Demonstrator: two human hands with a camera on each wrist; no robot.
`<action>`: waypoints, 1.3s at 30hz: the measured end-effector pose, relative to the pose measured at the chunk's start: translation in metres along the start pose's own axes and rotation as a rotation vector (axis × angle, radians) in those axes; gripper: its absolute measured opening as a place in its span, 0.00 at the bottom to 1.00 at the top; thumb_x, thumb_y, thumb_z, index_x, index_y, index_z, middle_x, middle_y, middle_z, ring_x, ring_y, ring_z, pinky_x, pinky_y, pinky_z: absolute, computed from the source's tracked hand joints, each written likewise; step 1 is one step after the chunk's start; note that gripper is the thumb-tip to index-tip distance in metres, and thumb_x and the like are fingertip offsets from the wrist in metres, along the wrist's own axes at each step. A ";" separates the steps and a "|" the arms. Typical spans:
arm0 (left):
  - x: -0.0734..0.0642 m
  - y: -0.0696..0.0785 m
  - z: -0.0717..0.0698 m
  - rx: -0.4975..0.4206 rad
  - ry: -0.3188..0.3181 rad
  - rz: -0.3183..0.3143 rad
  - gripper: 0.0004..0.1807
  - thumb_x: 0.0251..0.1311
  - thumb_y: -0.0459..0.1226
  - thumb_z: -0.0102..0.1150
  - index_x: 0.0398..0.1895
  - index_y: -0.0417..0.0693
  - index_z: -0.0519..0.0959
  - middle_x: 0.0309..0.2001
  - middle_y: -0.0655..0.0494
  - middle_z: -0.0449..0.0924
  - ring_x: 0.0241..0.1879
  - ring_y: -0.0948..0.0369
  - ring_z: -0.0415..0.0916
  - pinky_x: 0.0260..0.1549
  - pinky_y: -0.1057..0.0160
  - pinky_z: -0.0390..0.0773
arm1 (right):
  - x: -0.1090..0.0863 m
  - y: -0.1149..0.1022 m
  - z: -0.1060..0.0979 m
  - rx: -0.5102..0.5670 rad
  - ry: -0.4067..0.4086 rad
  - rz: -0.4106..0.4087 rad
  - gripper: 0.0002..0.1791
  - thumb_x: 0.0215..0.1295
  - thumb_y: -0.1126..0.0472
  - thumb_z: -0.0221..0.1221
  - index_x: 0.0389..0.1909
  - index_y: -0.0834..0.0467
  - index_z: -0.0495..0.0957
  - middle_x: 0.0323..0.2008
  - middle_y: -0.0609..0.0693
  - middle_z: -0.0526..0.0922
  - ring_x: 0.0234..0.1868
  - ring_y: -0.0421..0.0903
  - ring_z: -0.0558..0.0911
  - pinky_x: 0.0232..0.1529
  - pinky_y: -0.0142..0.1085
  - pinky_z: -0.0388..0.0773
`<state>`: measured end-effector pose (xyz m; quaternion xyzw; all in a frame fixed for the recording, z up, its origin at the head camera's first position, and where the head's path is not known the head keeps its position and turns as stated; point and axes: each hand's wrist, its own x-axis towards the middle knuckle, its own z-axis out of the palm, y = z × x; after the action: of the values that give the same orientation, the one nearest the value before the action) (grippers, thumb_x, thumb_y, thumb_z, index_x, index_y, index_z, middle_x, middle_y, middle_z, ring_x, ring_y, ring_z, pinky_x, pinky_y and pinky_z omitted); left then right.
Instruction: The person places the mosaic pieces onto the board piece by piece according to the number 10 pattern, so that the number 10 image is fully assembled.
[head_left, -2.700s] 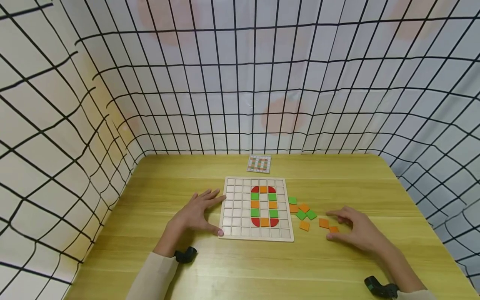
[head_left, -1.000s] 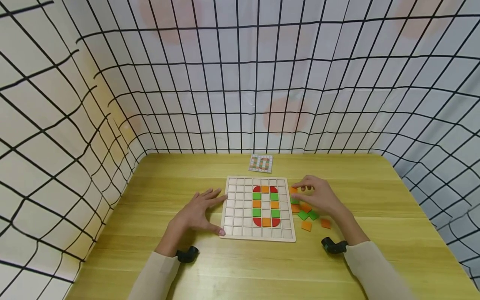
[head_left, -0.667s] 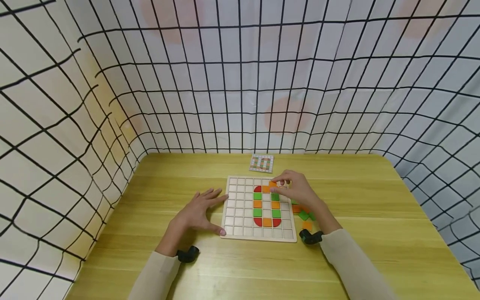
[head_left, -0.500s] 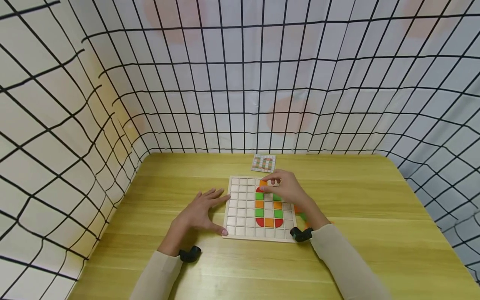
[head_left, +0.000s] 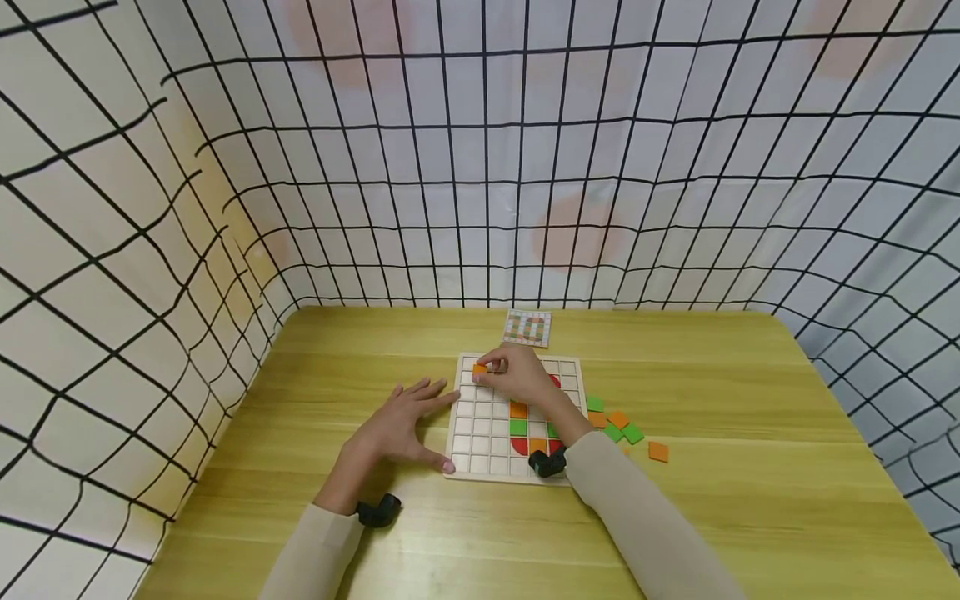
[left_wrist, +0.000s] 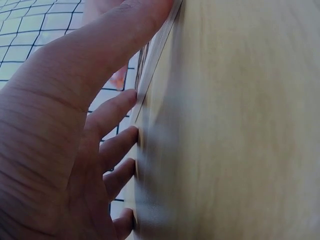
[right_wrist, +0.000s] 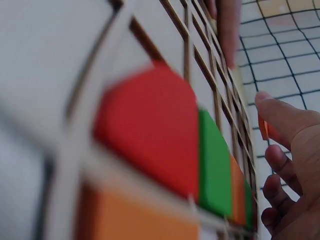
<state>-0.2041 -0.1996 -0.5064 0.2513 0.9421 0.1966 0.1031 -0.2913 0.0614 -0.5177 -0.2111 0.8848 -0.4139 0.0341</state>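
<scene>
My right hand (head_left: 517, 375) pinches an orange square tile (head_left: 479, 369) between thumb and index finger, over the upper left cells of a pale wooden grid board (head_left: 480, 450). In the right wrist view the same orange tile (right_wrist: 263, 128) shows edge-on by the thumb. My left hand (head_left: 401, 425) lies spread at the board's left edge, thumb at the near corner and index fingertip touching the side. Set in the board are red rounded tiles (right_wrist: 150, 130), green tiles (head_left: 518, 427) and orange tiles (head_left: 518, 409); my right hand and forearm hide part of this ring.
Loose green and orange square tiles (head_left: 633, 433) lie right of the board, with one orange tile (head_left: 658, 452) farther right. Behind the board is a small patterned card (head_left: 527, 327). Black netting (head_left: 517, 167) over white sheeting surrounds the wooden table (head_left: 750, 467).
My right hand took an orange tile from the right and carried it left across the board to its upper left. My left hand has stayed at the board's left edge.
</scene>
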 end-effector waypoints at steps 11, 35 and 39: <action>0.002 0.004 0.000 0.007 0.001 0.010 0.64 0.36 0.74 0.74 0.80 0.68 0.61 0.83 0.54 0.52 0.83 0.45 0.44 0.77 0.31 0.42 | 0.003 -0.009 0.018 -0.029 0.010 0.055 0.15 0.62 0.47 0.73 0.47 0.48 0.90 0.27 0.45 0.77 0.28 0.43 0.72 0.31 0.35 0.69; 0.002 0.005 -0.002 -0.013 -0.004 0.006 0.64 0.35 0.73 0.75 0.80 0.67 0.63 0.83 0.53 0.53 0.83 0.44 0.44 0.77 0.29 0.42 | -0.013 -0.006 -0.002 0.050 -0.020 0.041 0.19 0.63 0.48 0.72 0.52 0.51 0.88 0.33 0.44 0.80 0.31 0.44 0.75 0.33 0.35 0.74; 0.000 0.003 -0.002 -0.006 -0.004 -0.005 0.65 0.34 0.74 0.75 0.80 0.67 0.62 0.83 0.54 0.52 0.83 0.44 0.44 0.77 0.30 0.42 | -0.023 -0.005 -0.012 0.066 -0.004 0.031 0.22 0.62 0.45 0.72 0.53 0.50 0.87 0.35 0.44 0.80 0.33 0.45 0.75 0.34 0.37 0.75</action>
<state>-0.2037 -0.1978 -0.5030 0.2491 0.9420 0.1986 0.1060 -0.2714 0.0763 -0.5088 -0.1970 0.8738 -0.4419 0.0489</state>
